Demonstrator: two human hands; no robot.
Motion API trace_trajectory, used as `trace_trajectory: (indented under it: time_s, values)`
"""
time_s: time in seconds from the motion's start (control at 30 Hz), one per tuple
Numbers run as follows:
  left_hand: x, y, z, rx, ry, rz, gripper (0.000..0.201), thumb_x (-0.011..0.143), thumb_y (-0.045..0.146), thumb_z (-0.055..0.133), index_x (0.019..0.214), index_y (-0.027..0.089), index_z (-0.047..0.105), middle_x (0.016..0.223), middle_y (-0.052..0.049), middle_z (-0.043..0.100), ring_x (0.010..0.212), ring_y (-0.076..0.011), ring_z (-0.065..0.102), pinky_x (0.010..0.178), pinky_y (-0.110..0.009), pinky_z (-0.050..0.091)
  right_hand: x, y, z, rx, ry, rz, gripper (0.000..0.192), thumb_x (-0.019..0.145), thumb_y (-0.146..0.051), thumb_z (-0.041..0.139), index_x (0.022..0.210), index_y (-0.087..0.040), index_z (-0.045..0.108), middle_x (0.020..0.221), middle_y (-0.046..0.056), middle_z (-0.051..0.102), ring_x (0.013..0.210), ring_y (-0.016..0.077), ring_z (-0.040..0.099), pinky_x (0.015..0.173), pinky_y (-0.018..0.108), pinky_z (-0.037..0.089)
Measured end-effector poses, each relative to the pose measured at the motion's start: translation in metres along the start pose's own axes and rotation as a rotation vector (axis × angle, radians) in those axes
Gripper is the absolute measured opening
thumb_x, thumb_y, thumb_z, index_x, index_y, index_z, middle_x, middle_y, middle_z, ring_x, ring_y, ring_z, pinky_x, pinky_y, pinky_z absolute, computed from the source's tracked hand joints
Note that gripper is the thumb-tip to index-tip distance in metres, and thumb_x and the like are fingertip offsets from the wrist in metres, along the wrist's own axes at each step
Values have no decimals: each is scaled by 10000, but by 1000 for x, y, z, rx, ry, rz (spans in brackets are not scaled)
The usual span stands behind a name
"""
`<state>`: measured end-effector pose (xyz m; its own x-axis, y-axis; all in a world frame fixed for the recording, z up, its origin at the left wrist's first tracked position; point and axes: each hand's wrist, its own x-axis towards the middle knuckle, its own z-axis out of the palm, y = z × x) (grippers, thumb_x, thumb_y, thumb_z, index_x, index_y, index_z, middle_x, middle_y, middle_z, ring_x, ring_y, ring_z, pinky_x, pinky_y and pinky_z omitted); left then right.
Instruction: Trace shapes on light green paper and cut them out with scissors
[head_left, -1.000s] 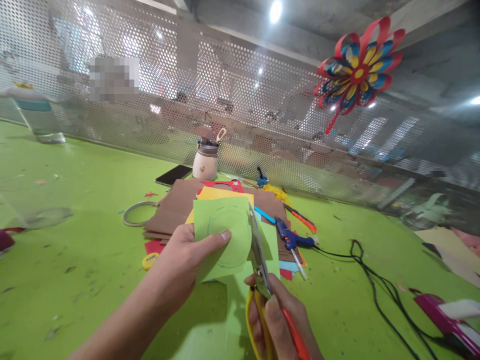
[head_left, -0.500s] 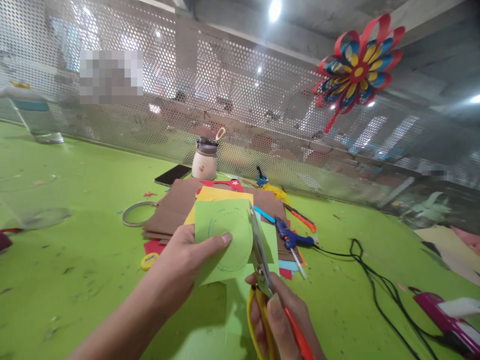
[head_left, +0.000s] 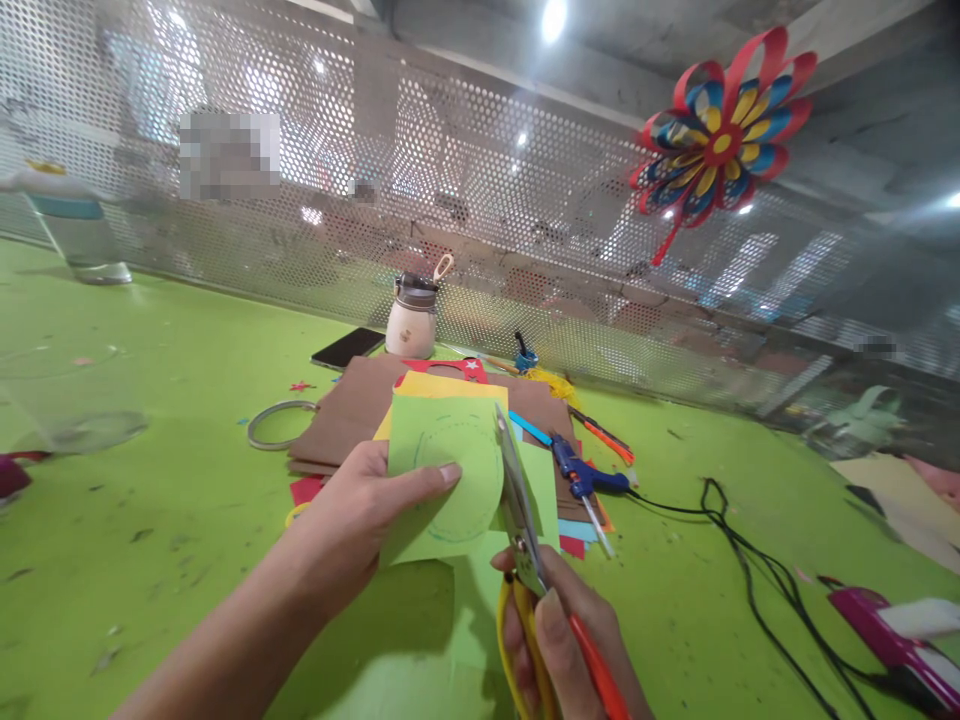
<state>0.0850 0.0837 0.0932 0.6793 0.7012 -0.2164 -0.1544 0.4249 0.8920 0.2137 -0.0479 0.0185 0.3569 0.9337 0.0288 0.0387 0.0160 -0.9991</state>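
Note:
My left hand (head_left: 382, 495) grips a green sheet of paper (head_left: 469, 435) by its left side, the thumb lying flat on top and the other fingers hidden beneath. A circle drawn in dashed dark lines shows on the sheet. My right hand (head_left: 574, 630) is closed round the yellow and orange handles of a pair of scissors (head_left: 525, 530). Their blades point away from me along the sheet's right edge, which curls a little there. Behind the sheet lie yellow paper (head_left: 450, 386) and a stack of brown paper (head_left: 349, 400).
Right of the stack lies a blue glue gun (head_left: 581, 475) with a black cable (head_left: 739, 540). Further back stand a cream bottle (head_left: 410, 325) and a phone (head_left: 349, 347). A roll of tape (head_left: 281, 425) sits left. A paper flower (head_left: 724, 140) hangs before the perforated screen (head_left: 480, 200).
The left hand and the green sheet have shifted very slightly, and the hand now covers more of the yellow round thing beside it. The scissors stay almost in the same place.

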Motion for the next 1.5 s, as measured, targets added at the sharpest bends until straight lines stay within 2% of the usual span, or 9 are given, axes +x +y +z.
trace_trajectory:
  time_s: [0.23,0.53,0.67,0.83,0.93,1.13,1.3,1.4,1.5]
  values:
    - [-2,-1,4,2,-32,-9,283,625,262,768,874,128,748,719,-104,747,610,-249,690,603,-340,555,1,-2,-1,-32,34,16,631,748,-765,415,974,-198,577,566,-47,417,429,92,352,389,220,288]
    - [-2,-1,5,19,-9,-13,255,610,271,770,828,140,757,696,-102,742,629,-272,699,581,-335,552,1,1,-3,7,10,-7,590,778,-727,419,991,-196,565,542,-63,372,400,90,316,371,227,262]
    - [-2,-1,3,19,-19,-24,265,609,263,767,844,141,754,711,-100,743,612,-262,693,581,-340,549,1,2,-4,-3,-3,-11,594,783,-724,414,1007,-194,559,535,-60,392,399,86,323,366,210,253]
    - [-3,2,1,49,-32,-36,265,621,257,761,862,146,751,736,-101,749,642,-276,704,587,-341,553,1,0,-3,17,-7,-9,597,777,-730,431,991,-188,559,498,-89,319,411,82,272,373,202,224]
    - [-3,4,0,58,-20,-50,271,621,247,766,872,147,749,737,-99,751,645,-276,705,593,-343,555,0,-2,-3,8,-17,-2,617,763,-746,430,985,-188,571,511,-78,331,426,87,275,380,208,214]
    - [-2,7,-3,109,-16,-46,244,644,258,768,852,132,746,720,-98,751,604,-250,696,535,-298,542,-2,-5,-2,-1,3,47,657,735,-771,441,989,-180,573,559,-66,345,450,84,260,400,220,205]
    - [-1,8,-2,57,26,-58,215,699,278,731,858,132,740,727,-86,753,608,-221,688,563,-290,555,-1,-4,-2,-13,-6,67,696,719,-781,446,1012,-165,584,588,-56,360,457,78,246,396,211,192]
    - [-1,10,1,33,70,-73,171,721,280,710,804,133,737,692,-71,745,577,-199,672,508,-259,539,0,-2,-4,-12,-24,68,699,726,-778,441,1044,-169,571,594,-56,364,458,79,244,395,208,216]
    - [0,10,2,25,81,-69,144,714,262,714,774,132,734,628,-51,727,512,-165,641,437,-215,498,2,-1,-5,-5,-49,64,656,726,-773,457,986,-183,576,610,-51,365,468,84,251,400,214,217]
